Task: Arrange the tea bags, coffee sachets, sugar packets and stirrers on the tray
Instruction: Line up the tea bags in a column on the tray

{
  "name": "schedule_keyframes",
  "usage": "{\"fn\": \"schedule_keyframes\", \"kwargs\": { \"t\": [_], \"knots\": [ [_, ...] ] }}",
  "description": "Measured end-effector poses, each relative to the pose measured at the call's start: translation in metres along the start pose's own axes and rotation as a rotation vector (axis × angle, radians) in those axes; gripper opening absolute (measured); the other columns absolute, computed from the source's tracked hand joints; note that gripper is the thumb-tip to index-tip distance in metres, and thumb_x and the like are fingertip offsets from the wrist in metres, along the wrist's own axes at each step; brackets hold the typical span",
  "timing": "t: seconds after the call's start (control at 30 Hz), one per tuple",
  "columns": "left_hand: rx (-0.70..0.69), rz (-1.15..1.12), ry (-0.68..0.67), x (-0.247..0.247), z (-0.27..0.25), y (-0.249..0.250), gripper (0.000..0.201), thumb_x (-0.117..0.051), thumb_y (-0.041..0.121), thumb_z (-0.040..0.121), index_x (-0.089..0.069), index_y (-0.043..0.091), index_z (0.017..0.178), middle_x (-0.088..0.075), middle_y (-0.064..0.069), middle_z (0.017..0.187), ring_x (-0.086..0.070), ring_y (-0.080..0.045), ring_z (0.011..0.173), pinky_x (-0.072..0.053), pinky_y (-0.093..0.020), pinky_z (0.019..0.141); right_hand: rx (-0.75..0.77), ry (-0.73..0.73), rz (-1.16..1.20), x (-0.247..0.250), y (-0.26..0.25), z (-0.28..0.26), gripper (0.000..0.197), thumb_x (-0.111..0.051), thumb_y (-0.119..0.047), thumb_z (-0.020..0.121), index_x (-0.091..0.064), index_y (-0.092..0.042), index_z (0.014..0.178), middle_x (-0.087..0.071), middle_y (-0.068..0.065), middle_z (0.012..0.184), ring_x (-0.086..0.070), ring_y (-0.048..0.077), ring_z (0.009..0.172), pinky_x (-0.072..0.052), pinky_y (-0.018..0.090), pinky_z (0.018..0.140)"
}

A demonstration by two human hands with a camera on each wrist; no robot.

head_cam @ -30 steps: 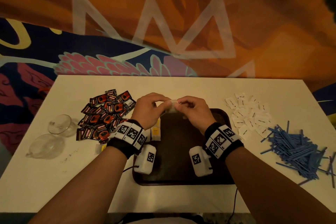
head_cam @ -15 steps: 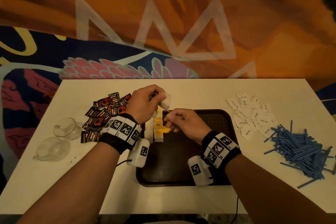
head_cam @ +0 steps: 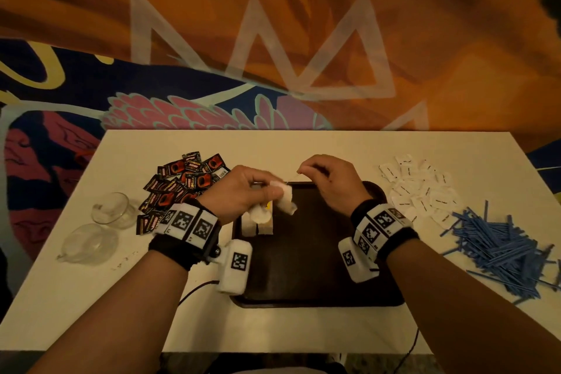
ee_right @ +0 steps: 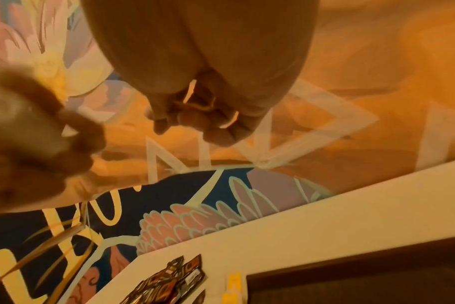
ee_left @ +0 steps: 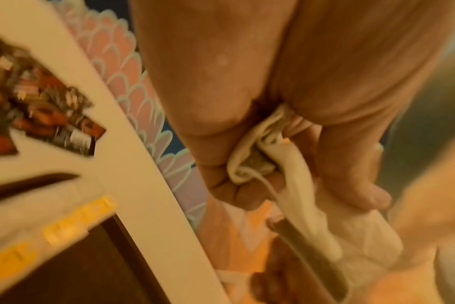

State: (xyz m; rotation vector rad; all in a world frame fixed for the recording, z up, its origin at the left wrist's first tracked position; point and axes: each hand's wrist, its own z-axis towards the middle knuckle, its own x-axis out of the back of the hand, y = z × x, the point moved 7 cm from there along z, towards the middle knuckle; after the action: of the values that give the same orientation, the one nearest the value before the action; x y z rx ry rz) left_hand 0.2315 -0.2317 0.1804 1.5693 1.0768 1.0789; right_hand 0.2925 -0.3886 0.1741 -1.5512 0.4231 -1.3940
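Note:
My left hand [head_cam: 273, 190] grips a bunch of white tea bags [head_cam: 285, 196] over the far left corner of the dark brown tray [head_cam: 318, 267]. In the left wrist view the fingers [ee_left: 351, 174] curl round the crumpled tea bags [ee_left: 286, 164]. Just to the right, my right hand [head_cam: 303, 170] pinches a thin string or tag leading to that bunch; the right wrist view shows something thin and yellow [ee_right: 195, 103] between its fingertips. A few yellow-tagged tea bags [head_cam: 258, 225] lie in a row along the tray's left edge.
Red and black coffee sachets [head_cam: 182, 182] are heaped left of the tray. White sugar packets [head_cam: 419, 188] lie to the right, with blue stirrers [head_cam: 501, 246] beyond them. Two glass cups [head_cam: 112, 212] stand at the table's left edge.
Half a second ago my right hand was low at the yellow-tagged tea bags on the tray. It has risen to the tray's far edge, pinching the string. My left hand still holds the bunch.

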Motion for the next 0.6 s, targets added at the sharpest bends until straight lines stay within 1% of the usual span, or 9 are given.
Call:
{"fn": "schedule_keyframes", "kwargs": {
  "t": [0.07,0.13,0.23,0.33,0.4,0.47,0.5,0.53,0.6],
  "knots": [
    [-0.024,-0.290,0.065,0.000,-0.001,0.007,0.015,-0.061,0.008,0.080,-0.072,0.007,0.090,-0.070,-0.007,0.098,-0.052,-0.006,0.056,-0.046,-0.017,0.057,0.038,0.016,0.019,-0.008,-0.002,-0.007,0.011,-0.061,-0.016,0.093,-0.071,-0.013,0.092,-0.066,-0.006,0.086,-0.060,0.010,0.083,-0.046,0.022,0.078],
    [-0.022,-0.470,0.126,0.000,0.001,0.010,0.020,-0.060,0.014,0.078,-0.072,0.005,0.091,-0.068,-0.010,0.101,-0.047,-0.007,0.052,-0.046,-0.018,0.055,0.070,0.020,0.025,-0.018,-0.007,-0.015,0.011,-0.059,-0.012,0.093,-0.071,-0.012,0.093,-0.060,-0.011,0.082,-0.054,-0.001,0.078,-0.042,0.015,0.074],
    [-0.037,-0.554,0.226,0.005,0.005,0.011,0.027,-0.059,0.018,0.079,-0.067,0.002,0.100,-0.065,-0.015,0.099,-0.043,-0.006,0.050,-0.044,-0.017,0.054,0.079,-0.005,0.054,-0.031,-0.014,-0.025,0.014,-0.058,-0.017,0.095,-0.071,-0.012,0.094,-0.058,-0.010,0.080,-0.052,-0.003,0.078,-0.037,0.009,0.070],
    [-0.036,-0.545,0.306,0.012,0.009,0.005,0.032,-0.062,0.020,0.080,-0.063,0.000,0.104,-0.051,-0.023,0.088,-0.043,-0.007,0.048,-0.043,-0.020,0.056,0.064,-0.040,0.076,-0.037,-0.018,-0.032,0.020,-0.053,-0.022,0.098,-0.072,-0.015,0.098,-0.066,-0.001,0.094,-0.056,0.003,0.087,-0.042,0.016,0.079],
    [-0.038,-0.518,0.344,0.014,0.011,0.002,0.022,-0.062,0.015,0.085,-0.063,0.002,0.102,-0.049,-0.021,0.083,-0.043,-0.007,0.048,-0.043,-0.019,0.056,0.015,-0.075,0.099,-0.038,-0.016,-0.036,0.025,-0.046,-0.024,0.101,-0.070,-0.017,0.101,-0.065,-0.004,0.096,-0.056,0.001,0.088,-0.043,0.017,0.078],
    [-0.040,-0.473,0.386,0.017,0.011,0.001,0.009,-0.058,0.006,0.091,-0.064,0.006,0.097,-0.049,-0.014,0.074,-0.043,-0.005,0.047,-0.042,-0.016,0.051,-0.073,-0.093,0.230,-0.038,-0.012,-0.041,0.029,-0.039,-0.023,0.103,-0.068,-0.018,0.102,-0.060,-0.018,0.086,-0.055,-0.004,0.076,-0.040,0.016,0.070],
    [-0.038,-0.451,0.406,0.018,0.011,0.001,0.009,-0.056,0.004,0.092,-0.064,0.007,0.096,-0.050,-0.011,0.071,-0.043,-0.004,0.046,-0.042,-0.016,0.049,-0.114,-0.100,0.310,-0.039,-0.009,-0.043,0.031,-0.037,-0.021,0.104,-0.067,-0.017,0.102,-0.057,-0.023,0.078,-0.052,-0.003,0.067,-0.040,0.017,0.067],
    [-0.037,-0.438,0.420,0.017,0.011,0.000,0.010,-0.056,0.003,0.092,-0.064,0.007,0.096,-0.051,-0.006,0.067,-0.043,-0.004,0.046,-0.042,-0.017,0.049,-0.145,-0.109,0.362,-0.039,-0.007,-0.045,0.032,-0.036,-0.020,0.104,-0.068,-0.016,0.102,-0.054,-0.024,0.073,-0.049,0.000,0.061,-0.041,0.021,0.063],
    [-0.036,-0.436,0.446,0.017,0.011,-0.001,0.010,-0.057,0.002,0.092,-0.064,0.007,0.097,-0.051,0.002,0.056,-0.042,-0.005,0.046,-0.041,-0.017,0.050,-0.166,-0.127,0.384,-0.040,-0.008,-0.047,0.026,-0.042,-0.018,0.102,-0.068,-0.018,0.102,-0.054,-0.020,0.074,-0.047,0.005,0.057,-0.042,0.024,0.058]
  ]
}}
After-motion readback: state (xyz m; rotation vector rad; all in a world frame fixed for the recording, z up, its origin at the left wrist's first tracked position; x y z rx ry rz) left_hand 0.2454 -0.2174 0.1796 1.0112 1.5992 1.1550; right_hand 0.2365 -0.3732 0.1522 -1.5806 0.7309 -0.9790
